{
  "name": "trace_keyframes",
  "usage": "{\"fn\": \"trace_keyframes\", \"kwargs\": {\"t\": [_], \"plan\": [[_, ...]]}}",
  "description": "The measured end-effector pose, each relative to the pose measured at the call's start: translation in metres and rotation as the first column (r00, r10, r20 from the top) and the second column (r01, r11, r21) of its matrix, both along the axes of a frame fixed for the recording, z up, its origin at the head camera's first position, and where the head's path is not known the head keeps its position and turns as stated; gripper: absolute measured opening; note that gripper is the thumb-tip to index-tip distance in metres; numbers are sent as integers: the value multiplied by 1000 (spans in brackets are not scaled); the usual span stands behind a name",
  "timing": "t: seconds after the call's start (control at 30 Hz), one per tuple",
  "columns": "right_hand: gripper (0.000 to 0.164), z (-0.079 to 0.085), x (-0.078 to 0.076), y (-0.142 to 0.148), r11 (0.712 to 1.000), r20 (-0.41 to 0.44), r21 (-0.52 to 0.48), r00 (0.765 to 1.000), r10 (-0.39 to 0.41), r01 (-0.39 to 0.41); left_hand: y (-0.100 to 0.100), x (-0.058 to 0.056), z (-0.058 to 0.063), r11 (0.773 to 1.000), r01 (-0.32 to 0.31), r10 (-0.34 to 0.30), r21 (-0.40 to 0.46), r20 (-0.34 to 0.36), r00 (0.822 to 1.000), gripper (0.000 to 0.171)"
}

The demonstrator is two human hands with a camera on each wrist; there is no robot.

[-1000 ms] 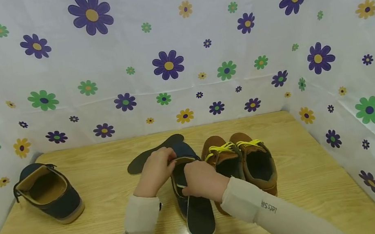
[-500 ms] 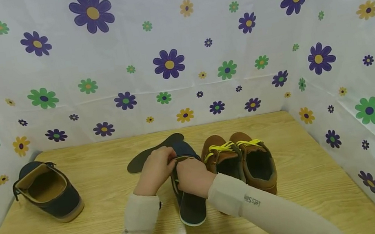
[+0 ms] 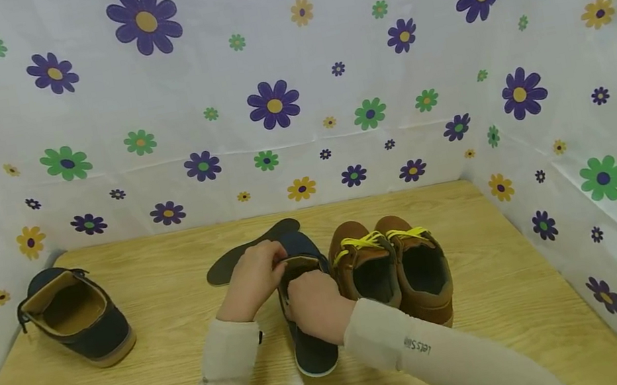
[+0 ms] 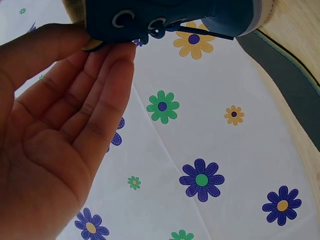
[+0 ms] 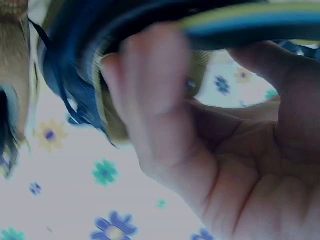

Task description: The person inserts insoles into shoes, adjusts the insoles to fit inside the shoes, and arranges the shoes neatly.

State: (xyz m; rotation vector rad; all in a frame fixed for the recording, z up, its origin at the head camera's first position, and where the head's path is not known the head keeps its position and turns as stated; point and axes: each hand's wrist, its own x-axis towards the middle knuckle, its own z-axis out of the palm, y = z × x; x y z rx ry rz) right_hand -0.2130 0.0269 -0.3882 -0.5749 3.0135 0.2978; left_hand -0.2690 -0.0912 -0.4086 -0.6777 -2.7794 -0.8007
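Observation:
A navy shoe [image 3: 299,248] stands toe-away at the middle of the wooden table [image 3: 192,375]. My left hand [image 3: 257,270] pinches its collar between thumb and fingers; the left wrist view shows the hand [image 4: 95,47] under the shoe [image 4: 165,12]. My right hand [image 3: 313,301] grips a dark insole [image 3: 314,355] with a light edge. The front part of the insole is inside the shoe and its heel end sticks out toward me. In the right wrist view the fingers [image 5: 150,75] curl round the insole's edge [image 5: 250,22].
A second dark insole [image 3: 245,252] lies flat just behind my left hand. A pair of brown shoes with yellow laces [image 3: 390,260] stands right beside the navy shoe. Another navy shoe [image 3: 75,317] sits at the table's left. Flowered sheeting [image 3: 291,86] walls three sides.
My right hand has pushed the insole forward, so less of it sticks out of the shoe's heel. The left hand has stayed on the collar.

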Motion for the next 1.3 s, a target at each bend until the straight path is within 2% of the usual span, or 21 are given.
{"fn": "trace_keyframes", "kwargs": {"t": [0.07,0.13,0.33,0.47,0.57,0.63,0.8,0.93,1.3], "plan": [[44,1,11,0,996,-87,79,995,47,-40,0,0,0,1000,1,-1,0,2,1000,4],[45,5,22,1,993,-148,108,987,66,-50,-1,0,0,1000,1,-1,1,-1,1000,4],[51,16,49,1,998,-98,53,995,24,-19,-3,0,0,1000,-4,4,7,-16,1000,4],[52,16,56,0,998,-71,68,997,7,-2,-4,0,-1,1000,-15,15,7,-8,1000,4],[50,13,55,0,999,-39,35,999,-21,22,-4,1,-1,1000,-16,16,9,3,1000,4],[48,12,54,0,999,-9,-23,999,-42,41,-4,1,-1,1000,-14,14,11,8,1000,4],[47,11,49,0,988,2,-127,996,-91,91,-4,2,0,1000,-2,2,5,9,1000,5],[44,10,41,0,979,11,-159,991,-130,130,-4,1,1,1000,6,-6,3,1,1000,5],[37,3,21,-1,954,14,-254,986,-163,161,-1,2,1,1000,14,-14,4,10,1000,4]]}}
